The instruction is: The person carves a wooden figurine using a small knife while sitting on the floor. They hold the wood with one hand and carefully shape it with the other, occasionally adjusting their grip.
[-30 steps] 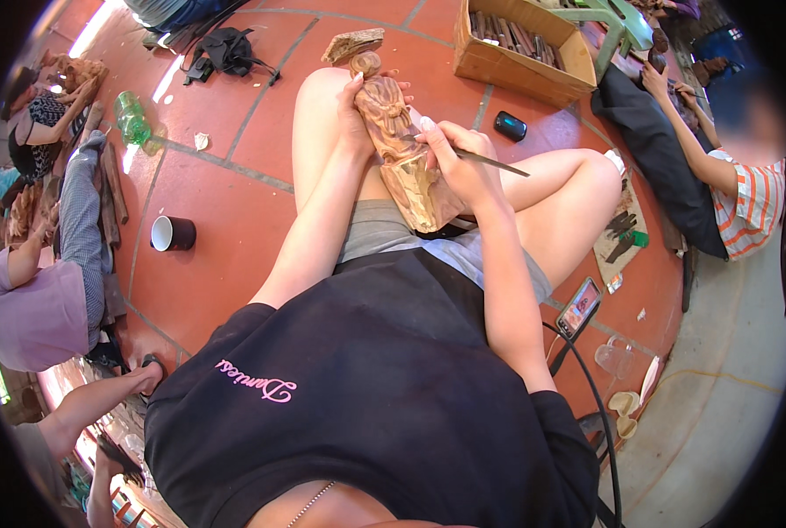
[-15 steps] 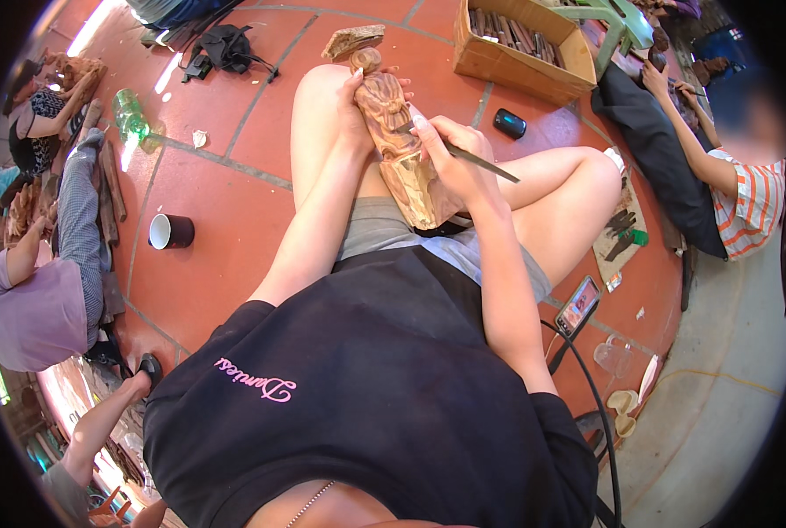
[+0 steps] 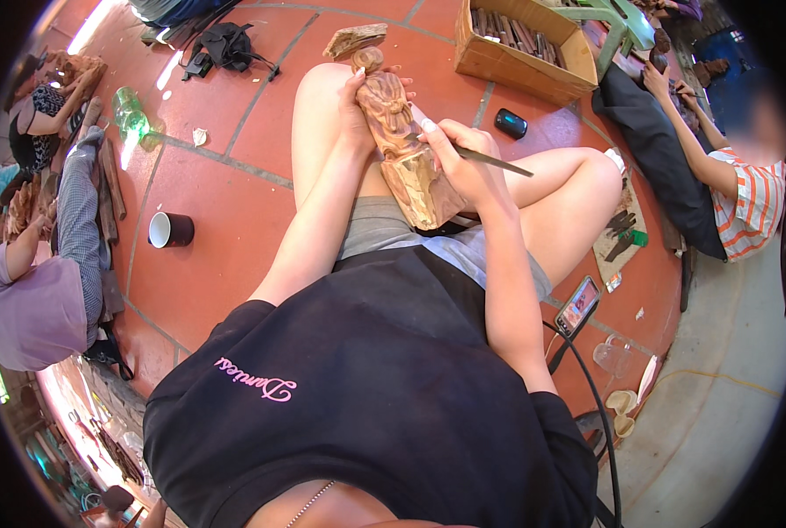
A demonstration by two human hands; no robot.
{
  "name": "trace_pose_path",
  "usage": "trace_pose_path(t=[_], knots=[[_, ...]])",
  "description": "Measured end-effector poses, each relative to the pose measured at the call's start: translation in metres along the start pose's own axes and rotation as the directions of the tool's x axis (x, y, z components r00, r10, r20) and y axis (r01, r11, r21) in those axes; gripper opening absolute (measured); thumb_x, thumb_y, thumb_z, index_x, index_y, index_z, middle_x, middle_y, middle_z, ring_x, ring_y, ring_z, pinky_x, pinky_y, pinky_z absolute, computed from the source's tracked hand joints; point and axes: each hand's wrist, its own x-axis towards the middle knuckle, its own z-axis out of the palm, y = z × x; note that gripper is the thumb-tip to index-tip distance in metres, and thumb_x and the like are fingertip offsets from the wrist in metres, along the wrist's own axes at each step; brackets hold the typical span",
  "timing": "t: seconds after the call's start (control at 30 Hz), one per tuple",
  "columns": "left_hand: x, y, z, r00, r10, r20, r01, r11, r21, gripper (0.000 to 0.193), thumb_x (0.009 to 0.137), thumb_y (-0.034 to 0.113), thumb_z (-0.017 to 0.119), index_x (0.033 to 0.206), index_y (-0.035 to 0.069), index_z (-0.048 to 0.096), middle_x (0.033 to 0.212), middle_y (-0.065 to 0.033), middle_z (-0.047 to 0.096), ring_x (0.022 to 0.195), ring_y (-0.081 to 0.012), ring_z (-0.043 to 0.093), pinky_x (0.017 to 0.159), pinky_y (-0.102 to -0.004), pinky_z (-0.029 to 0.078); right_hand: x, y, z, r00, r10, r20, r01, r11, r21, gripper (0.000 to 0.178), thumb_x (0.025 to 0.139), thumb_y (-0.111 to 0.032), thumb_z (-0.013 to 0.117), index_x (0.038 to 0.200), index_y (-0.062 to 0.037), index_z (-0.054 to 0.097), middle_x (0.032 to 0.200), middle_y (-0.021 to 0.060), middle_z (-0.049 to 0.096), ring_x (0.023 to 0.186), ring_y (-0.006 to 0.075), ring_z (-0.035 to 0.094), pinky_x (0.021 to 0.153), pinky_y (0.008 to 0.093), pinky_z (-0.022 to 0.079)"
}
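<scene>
Your left hand (image 3: 354,113) grips a figure (image 3: 400,145), folds (image 3: 381,97) carved, near base (image 3: 425,197) seemingly unfinished; your right hand (image 3: 463,160) pinches a tool (image 3: 504,164).

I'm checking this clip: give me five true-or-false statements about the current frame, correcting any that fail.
1. The left hand grips the carved wooden figure. True.
2. The thin dark tool is in the left hand. False: the right hand holds it.
3. The dark cup is right of the person's legs. False: it is to their left.
4. The cardboard box contains dark, stick-like pieces. True.
5. The phone lies inside that box. False: it is outside, beyond the right forearm.
</scene>
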Motion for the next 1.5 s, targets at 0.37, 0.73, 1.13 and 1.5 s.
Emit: trace_pose_path(t=[0.37,0.73,1.13,1.5], knots=[[0.0,0.0,-0.002,1.0,0.005,-0.006,-0.005,1.0,-0.006,0.058,0.088,0.049,0.048,0.116,-0.001,0.055,0.1,-0.02,0.066,0.086,-0.0294,0.066,0.078,-0.0389,0.053,-0.002,0.0,-0.001,0.999,-0.03,-0.013,0.029,0.998,-0.06,0.029,0.095,-0.027,0.056,0.086,-0.0023,0.07,0.056,0.0068,0.056,0.053,0.0119,0.054,0.053,0.0282,0.041],[0.0,0.0,-0.001,1.0,0.001,-0.011,-0.001,1.0,0.006,0.057,0.088,0.049,0.048,0.116,-0.001,0.055,0.101,-0.02,0.065,0.087,-0.0296,0.066,0.078,-0.0391,0.053,0.0,0.001,-0.01,0.988,0.115,0.103,-0.123,0.989,0.079,0.031,0.096,-0.025,0.054,0.085,0.0001,0.068,0.057,0.0036,0.056,0.056,0.0094,0.054,0.056,0.0257,0.041],[0.0,0.0,-0.001,1.0,-0.006,-0.002,0.006,1.0,0.011,0.059,0.087,0.05,0.048,0.117,0.0,0.054,0.103,-0.0198,0.065,0.087,-0.0292,0.066,0.078,-0.0392,0.053,0.002,0.007,-0.004,0.983,0.162,0.087,-0.179,0.952,0.249,0.034,0.097,-0.025,0.053,0.085,0.0034,0.066,0.061,0.0046,0.06,0.059,0.0092,0.055,0.059,0.0241,0.042],[-0.002,0.002,0.003,1.0,-0.004,-0.015,0.005,1.0,0.013,0.058,0.086,0.05,0.049,0.115,0.001,0.055,0.101,-0.019,0.065,0.086,-0.0295,0.066,0.077,-0.0392,0.053,0.003,0.02,-0.007,0.955,0.236,0.178,-0.292,0.847,0.444,0.034,0.098,-0.025,0.054,0.084,0.0031,0.066,0.065,0.0033,0.061,0.058,0.0095,0.056,0.059,0.0237,0.043]])
